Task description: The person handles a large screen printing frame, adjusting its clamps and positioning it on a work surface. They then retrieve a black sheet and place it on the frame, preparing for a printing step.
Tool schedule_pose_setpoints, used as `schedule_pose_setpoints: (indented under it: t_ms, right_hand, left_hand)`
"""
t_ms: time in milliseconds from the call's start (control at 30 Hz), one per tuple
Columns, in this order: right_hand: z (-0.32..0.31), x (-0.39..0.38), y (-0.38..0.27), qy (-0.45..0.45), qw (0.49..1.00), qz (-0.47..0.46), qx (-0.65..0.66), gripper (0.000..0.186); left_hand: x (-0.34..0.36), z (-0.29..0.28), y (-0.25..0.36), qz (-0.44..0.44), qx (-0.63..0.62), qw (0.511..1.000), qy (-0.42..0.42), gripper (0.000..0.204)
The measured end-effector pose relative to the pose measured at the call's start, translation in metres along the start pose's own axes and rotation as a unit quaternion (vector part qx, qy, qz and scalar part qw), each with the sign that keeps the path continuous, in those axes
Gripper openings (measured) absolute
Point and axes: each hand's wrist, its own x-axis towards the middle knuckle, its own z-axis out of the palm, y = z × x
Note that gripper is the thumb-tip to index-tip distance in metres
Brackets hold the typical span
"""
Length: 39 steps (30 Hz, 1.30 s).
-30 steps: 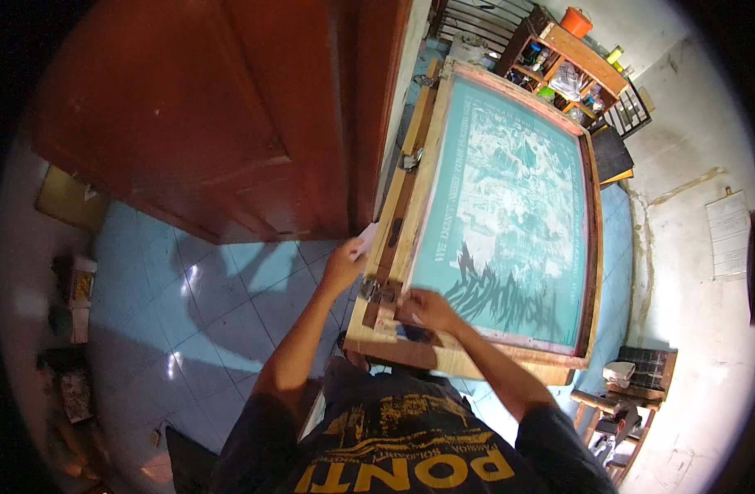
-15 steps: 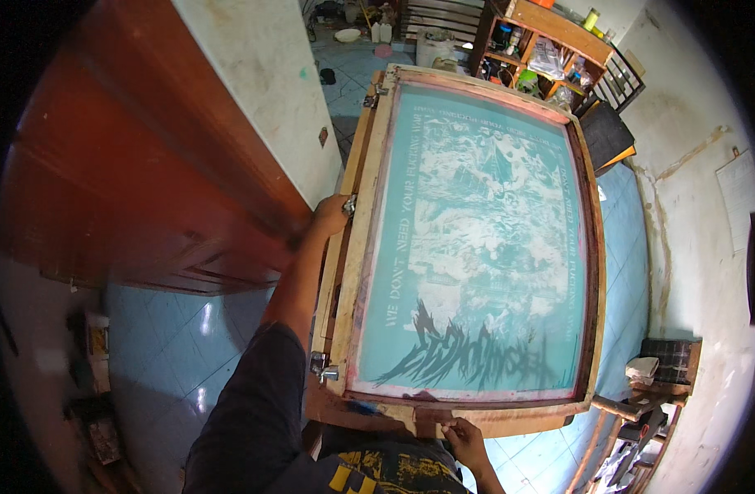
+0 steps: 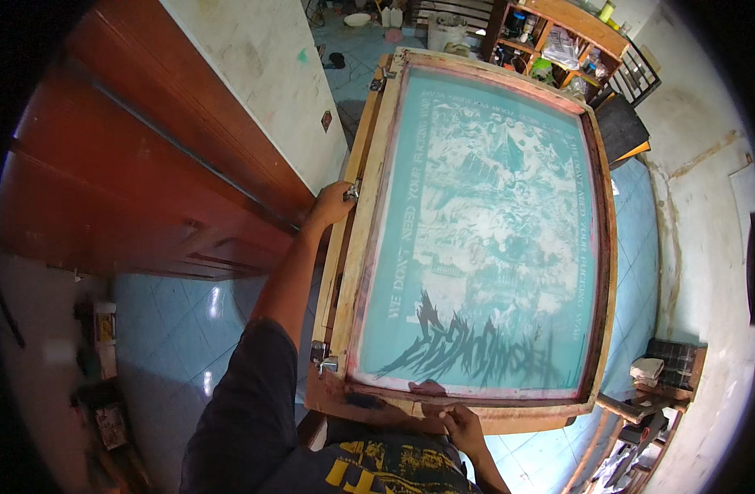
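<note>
A silk-screen printing frame [image 3: 605,247] of pale wood, with teal mesh [image 3: 385,354] and a pale stencilled picture, lies over a wooden board [image 3: 509,421]. Metal hinge clamps sit along its left side. My left hand [image 3: 332,203] is closed at the middle clamp [image 3: 352,193], its fingers round the metal knob. A nearer clamp [image 3: 325,359] is at the lower left corner and a far clamp [image 3: 382,78] at the upper left. At the frame's front edge is my right hand [image 3: 462,430], fingers bent and pinched together; what they hold, if anything, cannot be made out.
A red-brown wooden door [image 3: 163,165] stands close on the left beside a pale wall edge [image 3: 254,74]. A wooden shelf [image 3: 550,41] with bottles and bags is at the back right. Beyond the frame's right side is a stained wall [image 3: 698,214]. Blue tiles [image 3: 171,346] cover the floor.
The whole view has shifted slightly, so the frame appears a little farther right. My left hand stays at the middle clamp, and my right hand stays by the front edge.
</note>
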Motion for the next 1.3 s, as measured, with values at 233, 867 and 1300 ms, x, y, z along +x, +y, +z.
schedule_pose_setpoints:
  t_ms: [233,867,1300]
  right_hand:
    - [0.0,-0.001,0.014,-0.009,1.0,0.006,-0.019,0.022]
    - [0.003,0.009,-0.018,-0.041,0.992,-0.059,-0.103,0.026]
    - [-0.002,0.186,-0.178,0.064,0.884,-0.348,-0.305,0.017]
  left_hand:
    - [-0.003,-0.002,0.0,0.012,-0.06,0.997,0.049,0.026]
    - [-0.031,0.011,0.031,-0.127,-0.052,0.984,0.111,0.031]
    - [-0.046,0.027,0.075,-0.183,-0.151,0.946,0.219,0.028]
